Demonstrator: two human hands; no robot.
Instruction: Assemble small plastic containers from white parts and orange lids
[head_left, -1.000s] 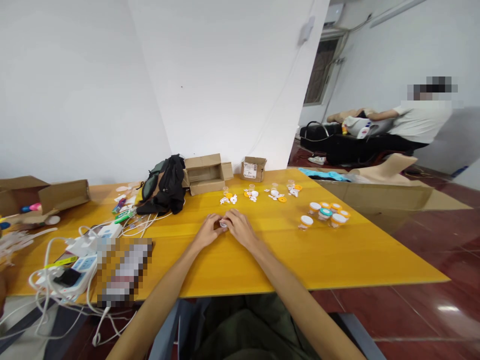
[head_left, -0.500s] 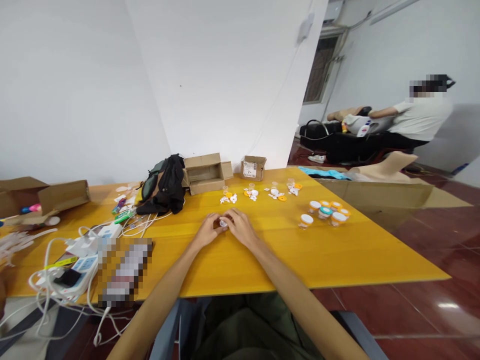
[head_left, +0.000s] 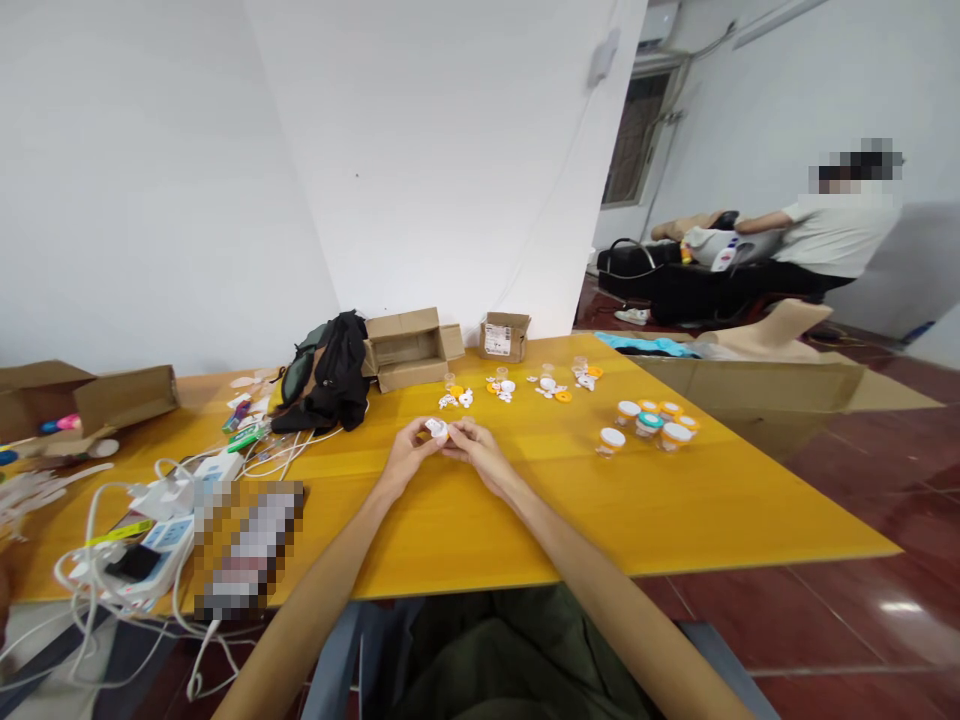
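Between my two hands is a small white round plastic part, tilted so that its upper face shows; its finer detail is too small to make out. My left hand closes its fingers on the part's left side. From the right, my right hand pinches the same part with thumb and fingers. Both hands are just above the wooden table. Beyond them lie small groups of white discs, orange rings and clear little cups.
Several lidded jars stand to the right. Open cardboard boxes and a black bag are at the back. On the left are power strips, tangled cables and a blurred-out phone. Another person sits at the far right.
The white part has been lifted slightly and tilted, so more of it shows. My hands have turned around it, the left fingers shifting left. The things on the table have stayed put.
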